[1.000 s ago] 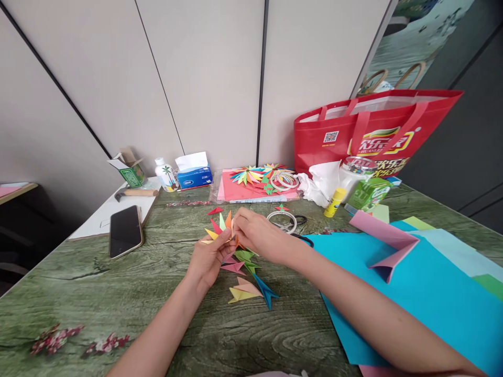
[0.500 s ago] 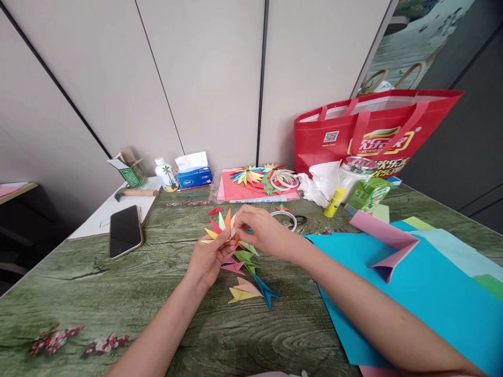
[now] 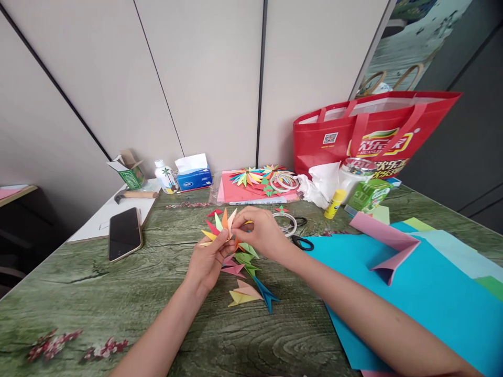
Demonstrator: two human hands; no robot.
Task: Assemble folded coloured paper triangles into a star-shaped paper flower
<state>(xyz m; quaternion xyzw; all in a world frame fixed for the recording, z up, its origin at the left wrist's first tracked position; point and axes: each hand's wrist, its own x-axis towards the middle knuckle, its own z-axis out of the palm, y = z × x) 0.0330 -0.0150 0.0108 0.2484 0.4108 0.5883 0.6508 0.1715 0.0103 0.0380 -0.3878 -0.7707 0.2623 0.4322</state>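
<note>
Between my hands is a fan of folded paper pieces (image 3: 218, 222) in yellow, red, mint, orange and peach. My left hand (image 3: 212, 259) pinches its base from below, thumb on the front. The fingers of my right hand (image 3: 257, 230) are closed at the fan's right side, on the peach piece (image 3: 232, 220); part of their grip is hidden. Just below lie loose folded pieces: green ones (image 3: 247, 259), a pink one (image 3: 234, 269), a blue one (image 3: 267, 294), and a peach and yellow pair (image 3: 245, 294).
Blue paper sheets (image 3: 393, 314) with a folded pink strip (image 3: 387, 235) lie on the right. Behind my hands are tape rolls (image 3: 290, 226), scissors (image 3: 302, 243), a glue stick (image 3: 335, 204) and finished paper stars (image 3: 247, 176). A phone (image 3: 124, 234) and hammer (image 3: 137, 196) are left.
My right hand has shifted slightly left and its wrist has turned, baring more of the peach piece. The scissors' handle shows more beside my right forearm. My left hand keeps its hold.
</note>
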